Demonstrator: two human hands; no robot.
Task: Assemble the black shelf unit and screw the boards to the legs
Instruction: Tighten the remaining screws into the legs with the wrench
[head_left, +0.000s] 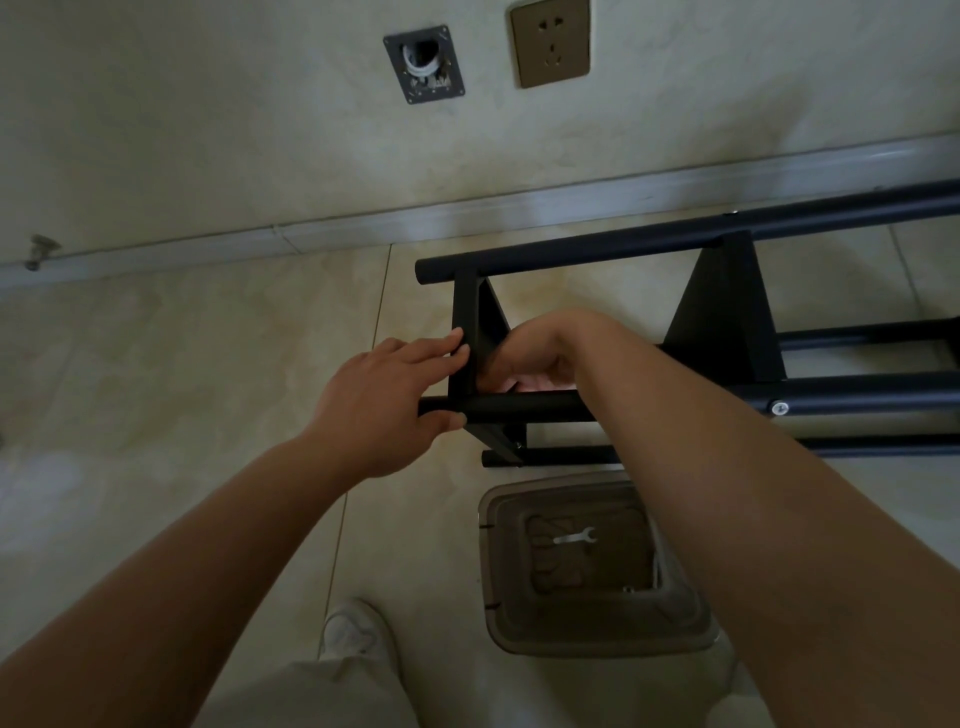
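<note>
Shelf unit (727, 322) on its side on the tiles, stretching from centre toward 3 o'clock, parallel to the wall. Left hand (387, 400) gripping the near leg (524, 406), fingers along the end board (470, 353). Right hand (540, 358) reached in behind that board, fingers hidden; open or closed impossible to tell. At 6 o'clock, bin (597, 566) with wrench (574, 537) inside; shoe (356, 631) beside it.

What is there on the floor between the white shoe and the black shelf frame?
In the head view, a brown plastic bin stands between the white shoe and the black shelf frame. A small silver wrench lies inside it.
</note>
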